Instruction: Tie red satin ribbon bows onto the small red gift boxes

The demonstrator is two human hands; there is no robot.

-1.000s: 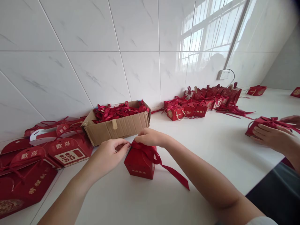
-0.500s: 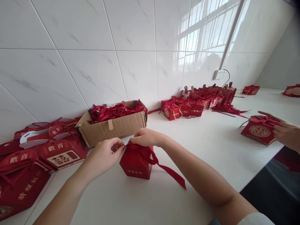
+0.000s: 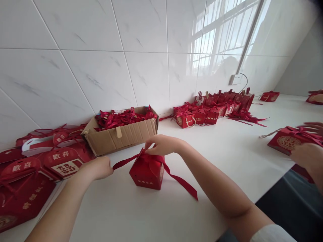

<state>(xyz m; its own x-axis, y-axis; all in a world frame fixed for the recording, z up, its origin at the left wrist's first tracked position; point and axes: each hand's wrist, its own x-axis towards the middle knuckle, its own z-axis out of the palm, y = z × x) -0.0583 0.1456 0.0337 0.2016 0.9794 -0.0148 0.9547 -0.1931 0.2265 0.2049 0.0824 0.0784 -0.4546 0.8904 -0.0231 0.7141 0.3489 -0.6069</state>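
A small red gift box (image 3: 147, 177) with gold lettering stands upright on the white counter in front of me. Its top is drawn together, and a red ribbon (image 3: 185, 188) passes over it, one tail hanging to the right onto the counter. My left hand (image 3: 98, 168) is closed on the other tail, which stretches taut leftward from the box's top. The fingers of my right hand (image 3: 161, 145) pinch the ribbon where it meets the top of the box; the exact grip is partly hidden behind the fingers.
Behind the box is a cardboard carton (image 3: 123, 137) full of red ribbons. Larger red boxes (image 3: 65, 161) crowd the left side. Rows of finished red boxes (image 3: 199, 117) line the wall. At right, another person's hands (image 3: 308, 158) handle a red box (image 3: 284, 139).
My left hand has moved left and down from the box, pulling a ribbon tail out straight. My right hand stays at the box's top. The other person's box has shifted right.
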